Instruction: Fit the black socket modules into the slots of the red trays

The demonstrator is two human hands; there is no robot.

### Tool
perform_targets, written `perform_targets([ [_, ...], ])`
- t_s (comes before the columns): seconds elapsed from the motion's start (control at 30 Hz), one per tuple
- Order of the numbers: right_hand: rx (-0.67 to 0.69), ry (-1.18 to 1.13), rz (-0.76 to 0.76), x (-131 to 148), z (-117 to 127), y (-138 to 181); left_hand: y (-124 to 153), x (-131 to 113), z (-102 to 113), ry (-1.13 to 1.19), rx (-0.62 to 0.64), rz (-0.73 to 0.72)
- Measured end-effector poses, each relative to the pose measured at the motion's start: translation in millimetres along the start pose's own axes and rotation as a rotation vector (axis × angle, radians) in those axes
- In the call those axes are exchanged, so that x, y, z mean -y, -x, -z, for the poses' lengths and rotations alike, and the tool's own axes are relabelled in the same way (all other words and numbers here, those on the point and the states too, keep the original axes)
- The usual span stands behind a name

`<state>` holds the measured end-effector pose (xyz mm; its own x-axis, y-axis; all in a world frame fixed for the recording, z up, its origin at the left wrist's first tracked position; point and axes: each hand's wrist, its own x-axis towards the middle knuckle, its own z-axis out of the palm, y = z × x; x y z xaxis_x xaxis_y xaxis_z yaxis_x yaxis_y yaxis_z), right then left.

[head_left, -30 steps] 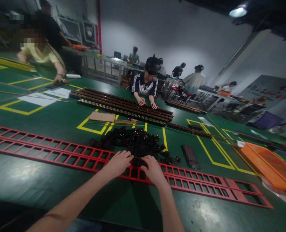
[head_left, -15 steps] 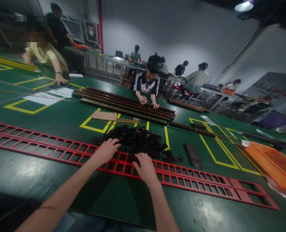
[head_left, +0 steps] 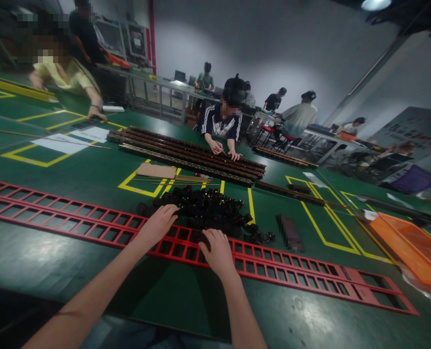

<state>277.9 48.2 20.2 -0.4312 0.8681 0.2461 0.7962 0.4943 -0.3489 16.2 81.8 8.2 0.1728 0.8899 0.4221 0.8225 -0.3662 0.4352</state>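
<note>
Our L hand loosely spread, fingertips at black parts pile, our R hand on red frame (fingers curled under, grip can't tell).

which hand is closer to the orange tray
Right. The right hand rests on the red frame, left of the orange tray; the left hand is farther left, at the black parts pile.

No legible text anywhere; wall poster lettering (reddish) too blurred.
</note>
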Motion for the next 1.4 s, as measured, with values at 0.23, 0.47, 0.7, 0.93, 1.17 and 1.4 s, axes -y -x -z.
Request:
perform_targets([
  [0.23, 0.002, -0.003, -0.016, 0.9, -0.3, -0.1, 9.4, -49.2, -3.6, 0.761, -0.048, 0.324],
  [0.47, 0.002, -0.009, -0.017, 1.9, 1.6, 0.8, 12.4, -58.3, -8.9, 1.03, -0.081, 0.386],
  [0.7, -0.007, -0.021, -0.027, 2.2, 0.9, 1.4, 22.0, -39.4, 10.5, 0.636, -0.031, 0.248],
  [0.93, -0.01, -0.022, -0.018, 1.8, 0.3, 0.4, 28.1, -25.4, 3.1, 0.496, -0.038, 0.304],
  [1.17, -0.013, -0.041, -0.015, 1.5, 0.7, 0.1, 30.4, -30.0, 1.2, 0.5, -0.015, 0.223],
  [1.4, 0.004, -0.056, -0.025, 0.4, -0.5, 0.0, 34.4, -31.2, 0.4, 0.479, 0.077, 0.12],
])
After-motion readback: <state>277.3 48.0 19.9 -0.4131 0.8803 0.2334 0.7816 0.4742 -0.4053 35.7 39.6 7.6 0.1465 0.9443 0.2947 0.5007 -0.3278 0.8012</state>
